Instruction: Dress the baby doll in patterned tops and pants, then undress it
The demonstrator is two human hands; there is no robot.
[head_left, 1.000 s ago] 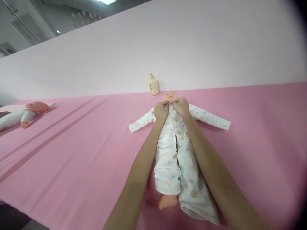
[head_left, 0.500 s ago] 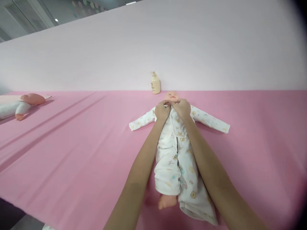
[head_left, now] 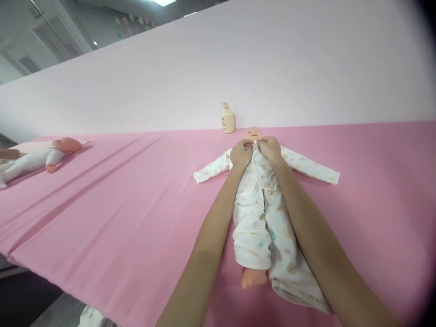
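Observation:
A baby doll [head_left: 252,133] lies on its back, wearing a white romper [head_left: 252,247] printed with small bears. Both sleeves stretch out sideways. One bare foot shows below the left-hand leg of the garment; the other leg's cloth spreads loose and covers whatever is beneath. At the doll's neck, my left hand [head_left: 241,153] pinches one side of the collar. My right hand [head_left: 270,149] is closed on the collar's other side, a small bit of white cloth standing up between the two. The fastening itself is too small to make out.
A cream pump bottle [head_left: 228,120] stands against the white wall behind the doll. Far left, another doll [head_left: 37,161] in white lies on the pink mat [head_left: 129,218], with part of a person's arm [head_left: 9,154] beside it. White cloth [head_left: 91,316] shows below the mat's front edge.
The view has shifted left, bringing another person's arm into sight. My hands have moved slightly apart at the collar, and its white edge now shows between them.

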